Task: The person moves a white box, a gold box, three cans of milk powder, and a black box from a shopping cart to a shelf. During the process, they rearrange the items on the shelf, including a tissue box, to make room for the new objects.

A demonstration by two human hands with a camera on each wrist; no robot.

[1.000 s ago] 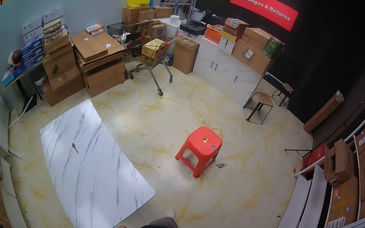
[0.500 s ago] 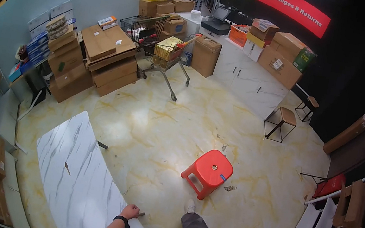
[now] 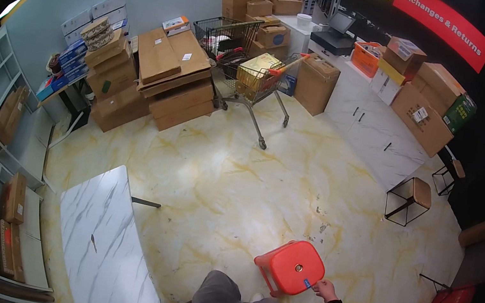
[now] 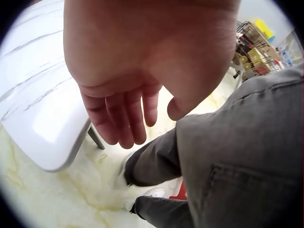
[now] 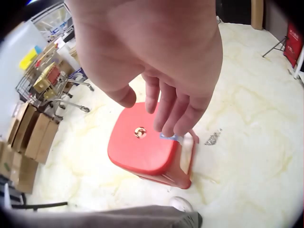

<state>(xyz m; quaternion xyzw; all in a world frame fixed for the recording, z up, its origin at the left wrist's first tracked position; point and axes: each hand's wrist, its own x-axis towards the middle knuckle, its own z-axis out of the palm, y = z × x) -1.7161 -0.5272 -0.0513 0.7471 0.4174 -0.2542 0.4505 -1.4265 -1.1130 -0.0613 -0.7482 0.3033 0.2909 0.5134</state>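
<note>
A red plastic stool [image 3: 300, 267] stands on the floor by the person's feet, with a round hole in its seat and a blue label [image 3: 308, 284] at one edge. My right hand [image 3: 325, 289] reaches over that edge, fingers loosely bent downward and fingertips overlapping the label in the right wrist view. Nothing shows in its grasp. My left hand [image 4: 152, 71] hangs beside the grey trousers [image 4: 247, 142], fingers relaxed, holding nothing. Only a bit of it shows at the bottom of the head view. It is nearest to the white marble-patterned table [image 3: 104, 237].
A shopping cart [image 3: 255, 79] and stacked cardboard boxes [image 3: 170, 67] stand along the back wall. A counter [image 3: 371, 119] with boxes and a wooden-seat stool [image 3: 413, 193] are at the back right. Shelves [image 3: 29, 146] line the left side. A dark table leg [image 3: 146, 202] juts out.
The person has stepped up to the red stool, and the view has turned left. The right hand has moved out to the stool's edge; the left has dropped from the table's edge to the side.
</note>
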